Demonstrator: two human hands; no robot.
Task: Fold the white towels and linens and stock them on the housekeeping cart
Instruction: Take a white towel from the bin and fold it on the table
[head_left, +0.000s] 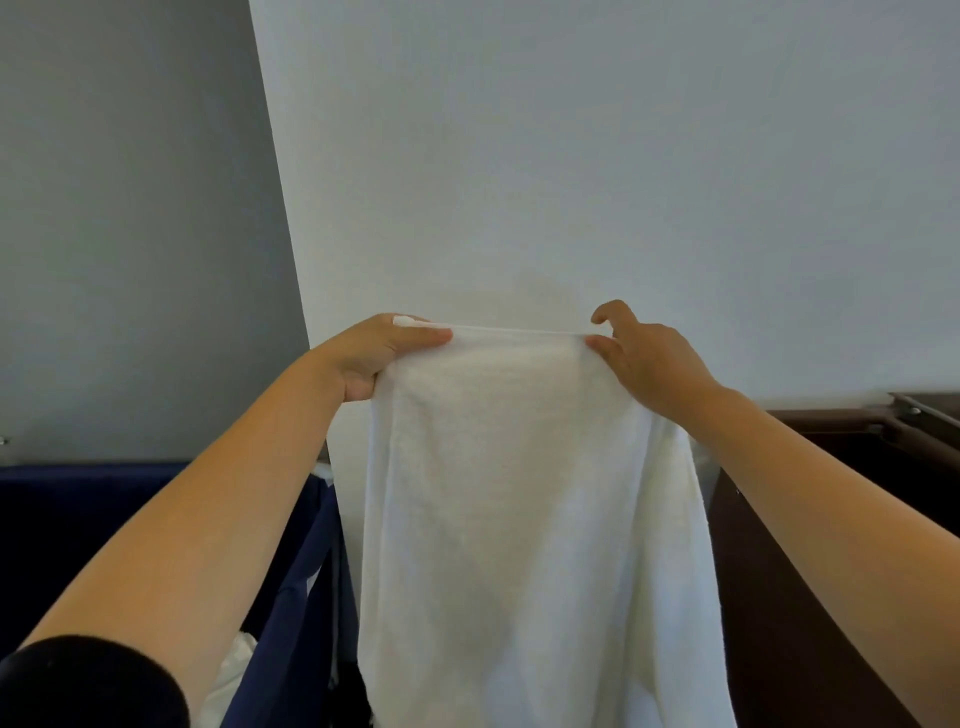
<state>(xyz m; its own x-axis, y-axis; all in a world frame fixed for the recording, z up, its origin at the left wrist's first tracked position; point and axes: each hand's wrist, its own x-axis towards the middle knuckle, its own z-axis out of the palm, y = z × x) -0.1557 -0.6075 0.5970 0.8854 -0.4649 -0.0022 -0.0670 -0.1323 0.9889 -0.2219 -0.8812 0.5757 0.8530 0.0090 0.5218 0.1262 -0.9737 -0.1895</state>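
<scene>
A white towel (519, 519) hangs in front of me, held up by its top edge at about chest height against a pale wall. My left hand (379, 356) grips the top left corner, thumb lying along the hem. My right hand (644, 358) pinches the top right corner, its index finger curled up free above the hem. The towel drops straight down past the bottom of the view, so its lower end is hidden.
A dark blue fabric laundry bin (291, 571) stands low on the left with white linen (234, 675) inside. A dark brown cart or cabinet (810, 519) stands on the right, with a metal bracket (914, 410) at its top. A wall corner runs behind.
</scene>
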